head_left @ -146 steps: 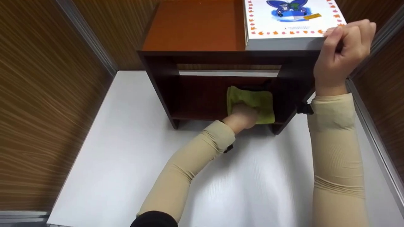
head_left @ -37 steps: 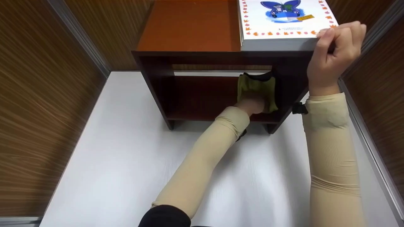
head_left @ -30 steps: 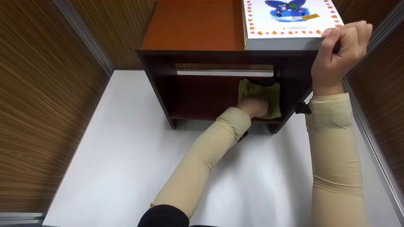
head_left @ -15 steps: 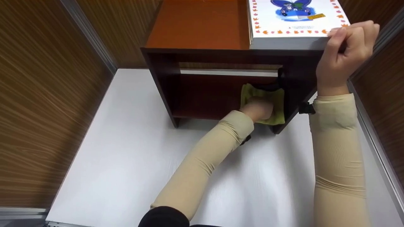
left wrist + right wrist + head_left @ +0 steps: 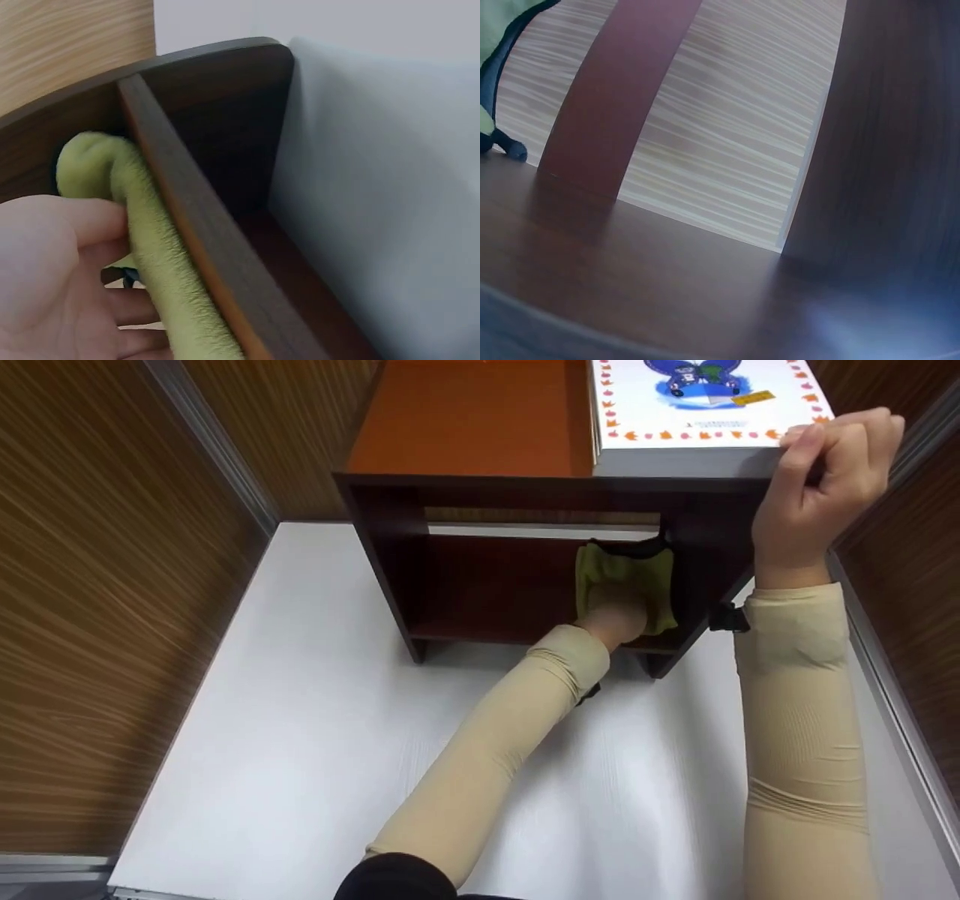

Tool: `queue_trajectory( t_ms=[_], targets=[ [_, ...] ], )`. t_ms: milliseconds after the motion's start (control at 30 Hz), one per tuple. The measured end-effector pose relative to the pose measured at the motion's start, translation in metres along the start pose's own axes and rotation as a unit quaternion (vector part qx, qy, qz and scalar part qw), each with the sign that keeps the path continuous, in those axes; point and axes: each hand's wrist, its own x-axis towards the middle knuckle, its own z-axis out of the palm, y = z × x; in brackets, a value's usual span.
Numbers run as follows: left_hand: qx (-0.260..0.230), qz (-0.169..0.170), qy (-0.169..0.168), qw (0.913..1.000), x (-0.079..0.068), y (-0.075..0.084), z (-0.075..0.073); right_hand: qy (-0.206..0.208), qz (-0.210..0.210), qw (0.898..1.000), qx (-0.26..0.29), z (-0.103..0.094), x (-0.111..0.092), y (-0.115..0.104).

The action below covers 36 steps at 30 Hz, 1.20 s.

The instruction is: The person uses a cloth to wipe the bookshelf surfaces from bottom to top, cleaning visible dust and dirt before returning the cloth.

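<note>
The left hand [image 5: 616, 619] bends its fingers [image 5: 133, 307] against the green cloth [image 5: 660, 589], thumb a little apart; with the tips hidden, I can't tell whether they pinch or merely press. The cloth lies under and just past them, squarish, with no clear long axis, on the lower board [image 5: 495, 585], close by the right panel [image 5: 712, 540]. Room runs leftward to the left panel [image 5: 386, 555]. The right hand [image 5: 832, 491], farther off, curls round the shelf [image 5: 472, 424] at its top corner, against the book [image 5: 712, 427].
</note>
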Motion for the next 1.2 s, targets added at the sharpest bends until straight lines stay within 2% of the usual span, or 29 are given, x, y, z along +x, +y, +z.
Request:
queue_trajectory(
  t_ms=[133,267,433,567,800,933,1100,1200],
  targets=[
    [0.019,0.0,-0.005,0.9998,0.004,-0.002,0.004,-0.001,0.001,1.0,-0.001,0.0,0.0,0.001],
    [0.028,0.004,-0.025,0.9993,0.01,-0.006,0.01,-0.002,0.0,1.0,-0.002,-0.001,-0.001,0.001],
    [-0.015,-0.003,-0.039,0.9991,0.015,-0.01,0.013,-0.003,0.0,1.0,-0.002,-0.002,-0.001,0.0],
    [-0.014,-0.02,-0.054,0.9982,0.017,-0.013,0.013,-0.005,0.002,1.0,0.004,-0.001,-0.002,-0.001],
    [-0.045,-0.017,-0.002,0.9988,0.021,-0.017,0.014,-0.003,-0.002,1.0,0.011,0.0,-0.001,-0.003],
    [-0.03,-0.013,-0.013,0.9994,0.021,-0.018,0.013,-0.001,-0.004,1.0,0.011,-0.001,0.0,-0.003],
    [0.0,-0.043,-0.037,0.9984,0.025,-0.015,0.013,-0.004,0.0,1.0,0.014,0.001,0.0,-0.008],
    [-0.003,-0.069,-0.041,0.9967,0.029,-0.013,0.014,-0.006,-0.002,1.0,0.016,0.002,0.0,-0.008]
  ],
)
